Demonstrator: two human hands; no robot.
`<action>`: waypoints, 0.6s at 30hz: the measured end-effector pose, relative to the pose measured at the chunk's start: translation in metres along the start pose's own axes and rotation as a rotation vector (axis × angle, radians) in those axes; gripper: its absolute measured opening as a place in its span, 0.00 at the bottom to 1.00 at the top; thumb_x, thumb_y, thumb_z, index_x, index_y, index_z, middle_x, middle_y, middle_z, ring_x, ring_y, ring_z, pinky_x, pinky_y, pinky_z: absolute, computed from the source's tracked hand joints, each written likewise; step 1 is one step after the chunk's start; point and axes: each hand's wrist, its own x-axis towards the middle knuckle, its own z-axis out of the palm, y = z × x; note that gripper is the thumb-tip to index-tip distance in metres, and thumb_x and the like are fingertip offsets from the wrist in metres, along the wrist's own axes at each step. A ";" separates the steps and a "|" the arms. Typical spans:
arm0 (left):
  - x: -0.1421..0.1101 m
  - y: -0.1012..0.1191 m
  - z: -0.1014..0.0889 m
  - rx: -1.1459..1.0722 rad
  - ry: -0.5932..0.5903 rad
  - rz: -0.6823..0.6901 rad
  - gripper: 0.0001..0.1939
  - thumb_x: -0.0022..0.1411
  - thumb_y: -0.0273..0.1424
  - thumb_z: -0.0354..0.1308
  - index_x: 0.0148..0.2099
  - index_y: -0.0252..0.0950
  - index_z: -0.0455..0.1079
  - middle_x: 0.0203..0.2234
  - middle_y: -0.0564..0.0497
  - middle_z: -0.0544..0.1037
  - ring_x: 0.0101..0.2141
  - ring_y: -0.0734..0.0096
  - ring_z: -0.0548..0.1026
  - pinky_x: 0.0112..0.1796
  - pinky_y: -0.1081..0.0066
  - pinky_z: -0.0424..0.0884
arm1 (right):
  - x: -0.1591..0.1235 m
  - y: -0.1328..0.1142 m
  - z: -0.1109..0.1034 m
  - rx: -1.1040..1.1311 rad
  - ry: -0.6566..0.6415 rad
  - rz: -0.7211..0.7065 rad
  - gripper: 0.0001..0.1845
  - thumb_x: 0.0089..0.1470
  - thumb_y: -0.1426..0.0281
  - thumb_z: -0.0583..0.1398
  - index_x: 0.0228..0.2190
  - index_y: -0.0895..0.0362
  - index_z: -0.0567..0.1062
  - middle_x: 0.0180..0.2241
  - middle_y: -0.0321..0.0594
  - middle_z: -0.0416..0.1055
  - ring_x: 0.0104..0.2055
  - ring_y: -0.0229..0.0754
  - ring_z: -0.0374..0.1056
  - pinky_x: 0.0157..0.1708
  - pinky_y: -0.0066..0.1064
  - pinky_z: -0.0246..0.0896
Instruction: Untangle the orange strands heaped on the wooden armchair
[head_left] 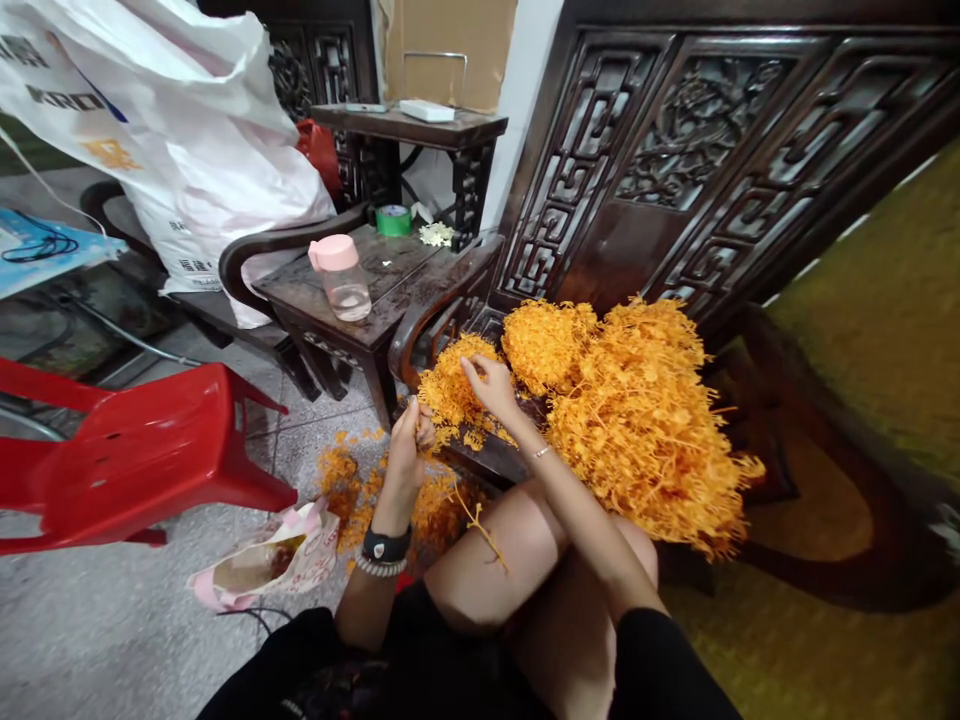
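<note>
Orange sprigs under the fingers

The left hand [406, 448] had its fingers curled closed, thumb uppermost, just beside the small orange pile [454, 385]; anything inside that grip was mostly hidden. The right hand [495, 388] reached over the same pile, fingers bent, and whether they were pinching a sprig could not be told. Farther right of the fingers lay a round orange bunch [551, 345] and a large orange bunch [645, 425], on the dark seat [491, 458]. Below the fingers, a bare stem [489, 540] rested on the thigh and loose orange bits [341, 488] littered the floor. The step in hand looked like picking through the small pile, sprig by sprig. From that position, the next move seemed to call for a light pinch by the right fingers, with the left kept steady.
</note>
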 end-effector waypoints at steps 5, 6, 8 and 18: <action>0.000 -0.012 -0.005 0.153 -0.111 0.050 0.22 0.54 0.45 0.61 0.24 0.33 0.59 0.13 0.61 0.54 0.16 0.85 0.50 0.19 0.78 0.47 | -0.028 -0.038 -0.002 0.466 -0.218 -0.118 0.19 0.60 0.55 0.51 0.33 0.57 0.70 0.25 0.35 0.70 0.27 0.37 0.64 0.29 0.27 0.58; -0.002 -0.015 -0.005 0.169 -0.122 0.050 0.22 0.54 0.44 0.61 0.23 0.33 0.59 0.13 0.60 0.54 0.16 0.84 0.50 0.19 0.78 0.47 | -0.030 -0.044 -0.003 0.529 -0.259 -0.112 0.20 0.59 0.55 0.51 0.28 0.57 0.69 0.22 0.34 0.67 0.25 0.36 0.63 0.29 0.27 0.57; -0.006 -0.020 -0.004 0.182 -0.110 0.046 0.22 0.54 0.44 0.61 0.23 0.33 0.58 0.14 0.60 0.53 0.17 0.84 0.49 0.20 0.77 0.46 | -0.033 -0.050 -0.005 0.586 -0.320 -0.084 0.23 0.60 0.55 0.49 0.22 0.57 0.65 0.19 0.33 0.64 0.24 0.35 0.61 0.29 0.28 0.56; -0.029 -0.033 0.013 0.126 -0.008 0.044 0.25 0.54 0.47 0.60 0.22 0.35 0.53 0.14 0.61 0.50 0.17 0.83 0.47 0.20 0.75 0.45 | -0.044 -0.055 0.000 0.743 -0.097 0.137 0.27 0.54 0.48 0.54 0.17 0.56 0.63 0.14 0.31 0.56 0.19 0.34 0.54 0.23 0.27 0.49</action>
